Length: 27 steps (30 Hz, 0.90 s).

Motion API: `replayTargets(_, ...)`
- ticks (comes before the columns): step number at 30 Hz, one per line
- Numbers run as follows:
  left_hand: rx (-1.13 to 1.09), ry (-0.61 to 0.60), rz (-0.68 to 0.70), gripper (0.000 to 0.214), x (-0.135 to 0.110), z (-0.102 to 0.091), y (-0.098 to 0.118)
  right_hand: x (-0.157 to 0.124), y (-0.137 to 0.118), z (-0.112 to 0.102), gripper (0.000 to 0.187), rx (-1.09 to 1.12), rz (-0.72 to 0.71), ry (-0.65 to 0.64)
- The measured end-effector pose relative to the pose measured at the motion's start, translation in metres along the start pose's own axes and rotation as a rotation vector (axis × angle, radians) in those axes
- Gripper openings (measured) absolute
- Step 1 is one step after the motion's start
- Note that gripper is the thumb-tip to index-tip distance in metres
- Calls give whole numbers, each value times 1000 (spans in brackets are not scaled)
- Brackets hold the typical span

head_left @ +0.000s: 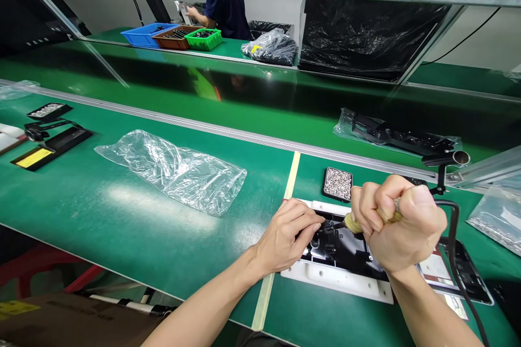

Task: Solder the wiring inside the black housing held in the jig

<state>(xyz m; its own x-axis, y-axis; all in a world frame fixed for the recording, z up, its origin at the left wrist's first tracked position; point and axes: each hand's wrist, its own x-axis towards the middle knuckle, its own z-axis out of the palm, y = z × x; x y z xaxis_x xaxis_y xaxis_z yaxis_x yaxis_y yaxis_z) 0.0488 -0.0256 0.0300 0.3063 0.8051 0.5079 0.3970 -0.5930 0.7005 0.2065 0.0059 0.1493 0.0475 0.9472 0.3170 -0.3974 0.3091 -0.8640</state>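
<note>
A black part [345,249] lies in a white fixture [337,279] on the green bench near me. My left hand [287,236] rests on the fixture's left end, fingers curled and pressed on the black part. My right hand [401,225] is closed in a fist round a yellowish tool handle [353,222], whose tip points down at the black part. A small black tray of tiny silver screws [337,184] sits just behind the fixture.
An empty clear plastic bag [175,169] lies to the left. A black cable [455,238] and stand [445,160] are at right. A bagged black part [399,140] lies on the belt behind. Coloured bins [175,36] and another person [223,11] are across the line.
</note>
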Motion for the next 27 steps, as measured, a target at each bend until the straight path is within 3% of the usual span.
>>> replayTargets(27,-12,-2,-3,21,-1,-1,0,-4,1,-1,49,-6,5,30)
